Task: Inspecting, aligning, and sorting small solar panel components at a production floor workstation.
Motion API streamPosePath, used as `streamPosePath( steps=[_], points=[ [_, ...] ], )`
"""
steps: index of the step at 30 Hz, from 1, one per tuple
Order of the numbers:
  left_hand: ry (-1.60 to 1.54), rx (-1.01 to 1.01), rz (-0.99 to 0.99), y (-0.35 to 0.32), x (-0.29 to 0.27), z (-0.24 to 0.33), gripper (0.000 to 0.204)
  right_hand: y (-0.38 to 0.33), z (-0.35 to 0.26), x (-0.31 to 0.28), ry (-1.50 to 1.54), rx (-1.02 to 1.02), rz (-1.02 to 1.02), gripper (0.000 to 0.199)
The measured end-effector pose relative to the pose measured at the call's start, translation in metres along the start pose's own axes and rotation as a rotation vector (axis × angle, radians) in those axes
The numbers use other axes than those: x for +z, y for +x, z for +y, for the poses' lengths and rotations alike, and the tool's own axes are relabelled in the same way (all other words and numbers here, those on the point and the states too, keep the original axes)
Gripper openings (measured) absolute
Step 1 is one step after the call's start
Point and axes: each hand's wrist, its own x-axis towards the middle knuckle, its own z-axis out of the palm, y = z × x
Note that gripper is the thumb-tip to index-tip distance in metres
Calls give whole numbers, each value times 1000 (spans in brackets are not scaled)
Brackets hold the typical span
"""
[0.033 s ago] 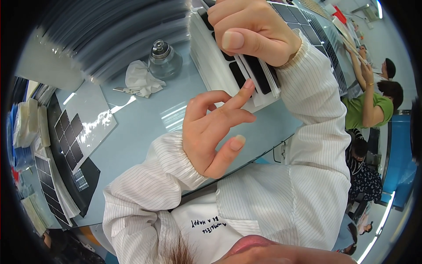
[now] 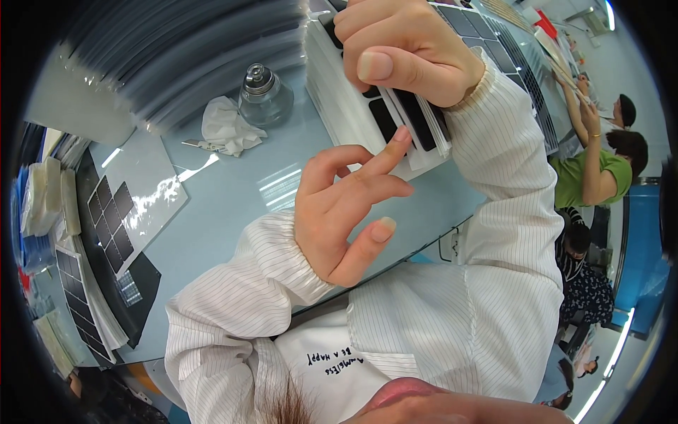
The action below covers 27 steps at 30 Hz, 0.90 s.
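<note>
My right hand (image 2: 409,53) lies over the upper part of a stack of white sheets with black rounded rectangles (image 2: 385,121). Its fingers curl under and the thumb is bent in; whatever they may grip is hidden below the hand. Beside that wrist, a bundle of the sheets (image 2: 417,124) stands apart from the rest of the stack. My left hand (image 2: 346,212) holds nothing, its fingers spread. One of its fingertips reaches the near end of the stack, by a black rectangle; I cannot tell whether it touches.
Left of the stack stand a glass bottle with a metal top (image 2: 265,99) and crumpled white tissue (image 2: 229,127), beside a small blade-like tool (image 2: 205,146). More sheets with black rectangles (image 2: 145,205) lie on the left. Across the right side, a person in green (image 2: 593,169) works nearby.
</note>
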Motion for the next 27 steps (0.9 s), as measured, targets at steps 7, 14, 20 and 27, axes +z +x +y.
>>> streamPosePath(
  steps=[7, 14, 20, 27],
  points=[
    [99, 10, 47, -3, -7, 0, 22, -3, -10, 2, 543, 520, 144, 46],
    [334, 25, -23, -4, -8, -3, 28, -3, 4, -1, 33, -20, -17, 46],
    [136, -78, 11, 2, -11, 4, 21, -1, 2, -3, 33, 16, -51, 46],
    [32, -132, 53, -6, -3, 4, 24, -1, 10, 2, 83, -103, 15, 46]
  ],
)
